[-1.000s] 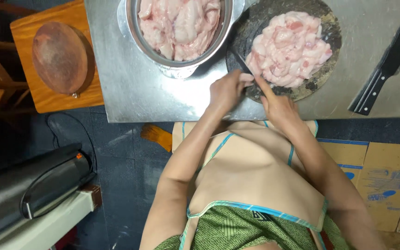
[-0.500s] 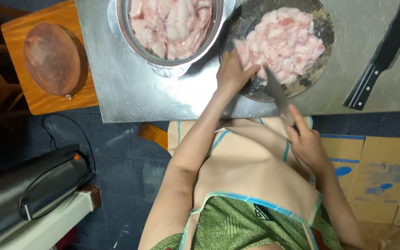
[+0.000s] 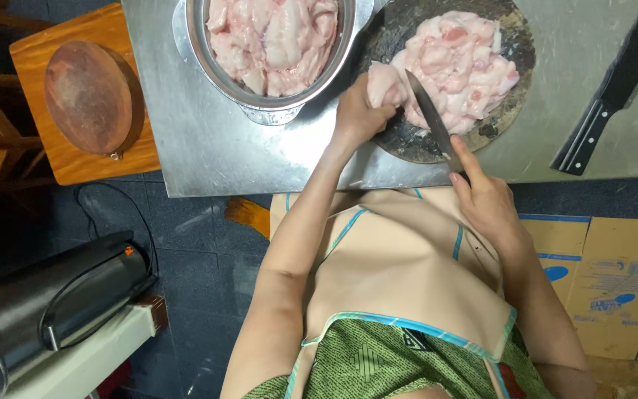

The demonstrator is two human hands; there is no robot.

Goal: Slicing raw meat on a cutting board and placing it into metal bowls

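A person in a beige apron is gripping a pale piece of raw meat in the curled left hand at the near edge of a dark round chopping board, upper centre of the frame. The right hand, fingers wrapped shut around the handle, is holding a knife whose blade is slanting up against the held piece. A heap of pink cut meat is lying on the board just beyond the blade. A metal bowl full of raw meat is sitting to the left on the steel bench, and a black cleaver is lying at the upper right. Both forearms are reaching up from the bottom of the frame, the left elbow bent.
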